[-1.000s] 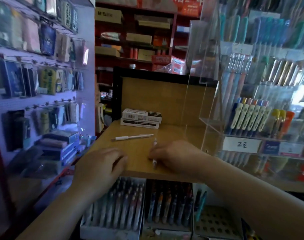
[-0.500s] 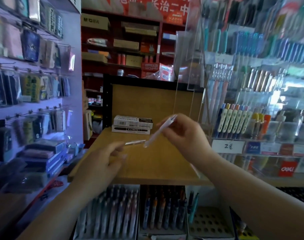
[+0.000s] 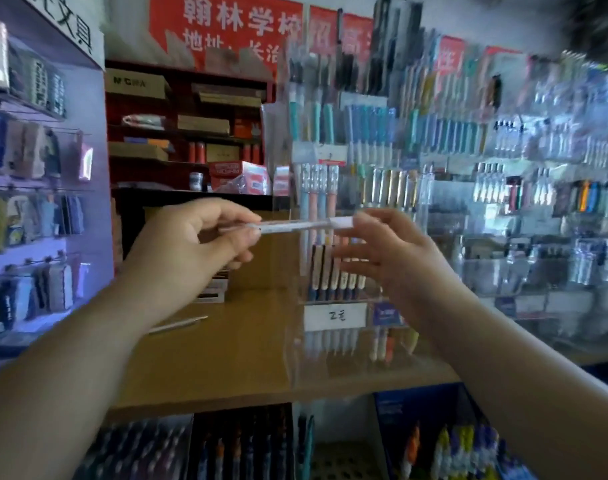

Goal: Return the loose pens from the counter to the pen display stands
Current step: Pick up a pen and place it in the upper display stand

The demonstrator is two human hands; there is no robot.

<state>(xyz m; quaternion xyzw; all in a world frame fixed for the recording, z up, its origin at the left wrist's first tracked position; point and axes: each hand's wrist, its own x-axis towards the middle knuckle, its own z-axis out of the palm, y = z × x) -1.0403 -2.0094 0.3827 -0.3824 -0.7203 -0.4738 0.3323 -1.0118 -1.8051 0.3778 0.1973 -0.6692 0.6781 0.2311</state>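
The clear pen display stands [image 3: 333, 237] fill the right side of the wooden worktop [image 3: 226, 362]. Above its middle, my left hand [image 3: 195, 244] pinches one end of a white pen [image 3: 295, 226] held level, while my right hand [image 3: 389, 258], fingers spread, touches its cap end. A second loose pen [image 3: 178, 325] lies near the worktop's left edge.

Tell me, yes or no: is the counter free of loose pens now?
No, one loose pen lies on the counter below the left hand, which holds another pen.
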